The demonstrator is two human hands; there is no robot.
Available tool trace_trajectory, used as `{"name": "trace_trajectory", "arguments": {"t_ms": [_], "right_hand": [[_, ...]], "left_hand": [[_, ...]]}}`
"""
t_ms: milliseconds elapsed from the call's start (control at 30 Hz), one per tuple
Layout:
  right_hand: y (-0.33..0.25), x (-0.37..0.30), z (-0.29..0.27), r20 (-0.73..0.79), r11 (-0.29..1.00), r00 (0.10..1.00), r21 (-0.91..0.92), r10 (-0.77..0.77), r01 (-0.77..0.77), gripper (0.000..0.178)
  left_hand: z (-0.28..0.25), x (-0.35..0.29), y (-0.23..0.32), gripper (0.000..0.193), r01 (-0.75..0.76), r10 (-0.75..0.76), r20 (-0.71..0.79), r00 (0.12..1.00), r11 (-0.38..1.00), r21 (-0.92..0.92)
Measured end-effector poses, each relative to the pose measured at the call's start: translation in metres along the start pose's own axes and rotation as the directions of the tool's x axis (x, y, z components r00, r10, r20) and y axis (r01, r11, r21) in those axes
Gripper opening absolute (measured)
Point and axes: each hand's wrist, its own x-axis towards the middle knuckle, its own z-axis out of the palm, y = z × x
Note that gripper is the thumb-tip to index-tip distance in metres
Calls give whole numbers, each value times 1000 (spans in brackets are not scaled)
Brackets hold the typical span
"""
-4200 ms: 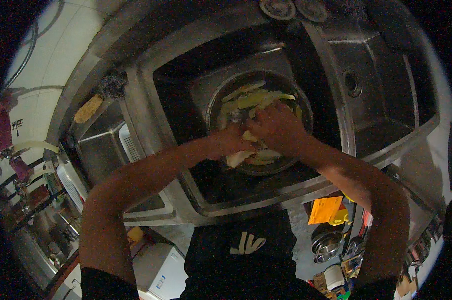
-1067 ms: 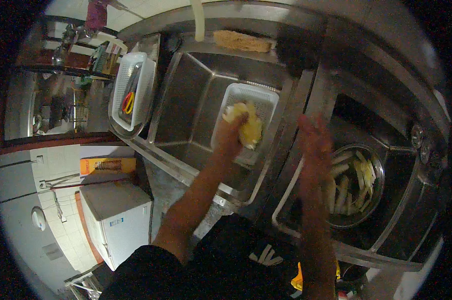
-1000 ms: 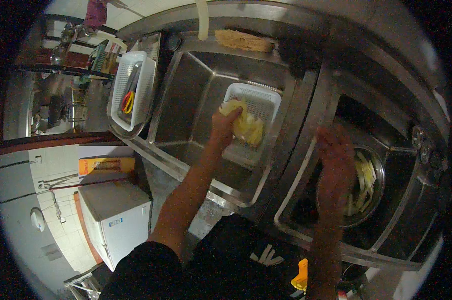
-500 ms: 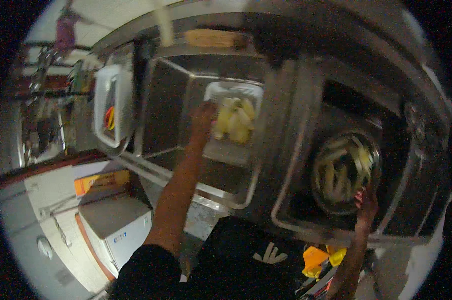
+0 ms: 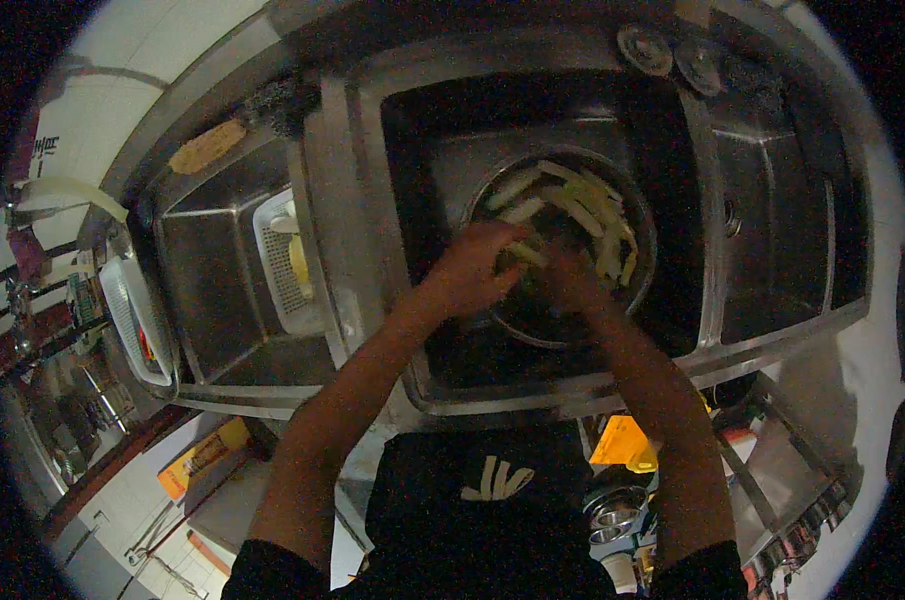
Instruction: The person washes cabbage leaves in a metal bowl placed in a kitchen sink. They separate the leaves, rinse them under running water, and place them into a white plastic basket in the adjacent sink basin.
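A round metal bowl [image 5: 645,262] stands in the middle sink basin, holding water-dark contents and several long, pale yellow-green vegetable pieces [image 5: 594,205]. Over its left side, my left hand [image 5: 477,268] curls thumb and fingers round a short pale vegetable piece [image 5: 528,252]. My right hand [image 5: 575,282] reaches into the bowl just beside it, fingers down and blurred in shadow; what it holds, if anything, is hidden. In the left basin a white perforated basket [image 5: 277,255] carries yellowish-white pieces, partly cut off by the basin wall.
Metal dividers [image 5: 357,200] separate the basins; another basin [image 5: 772,240] lies to the right. At far left stands a white basket [image 5: 132,310] with red and yellow things inside. A tan scrubbing pad [image 5: 207,148] rests on the back ledge, and round metal lids [image 5: 644,50] sit behind.
My view has swung right. My left hand has left the white basket and come over to the metal bowl. My right hand has moved from the bowl's near rim into it.
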Motion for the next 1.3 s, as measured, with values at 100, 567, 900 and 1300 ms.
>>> {"name": "trace_trajectory", "arguments": {"t_ms": [100, 567, 900, 1300], "right_hand": [[5, -11, -27, 26, 936, 994, 336, 104, -107, 59], [52, -35, -20, -185, 628, 980, 756, -67, 186, 52], [16, -29, -9, -166, 762, 974, 607, -156, 225, 56], [32, 15, 12, -326, 993, 943, 59, -73, 98, 63]], "left_hand": [[34, 26, -27, 65, -129, 91, 143, 986, 948, 289], [122, 27, -89, 71, 217, -373, -363, 854, 889, -402], [99, 47, -31, 48, 410, -632, 13, 775, 487, -771], [120, 43, -102, 77, 75, -38, -124, 992, 948, 310]]}}
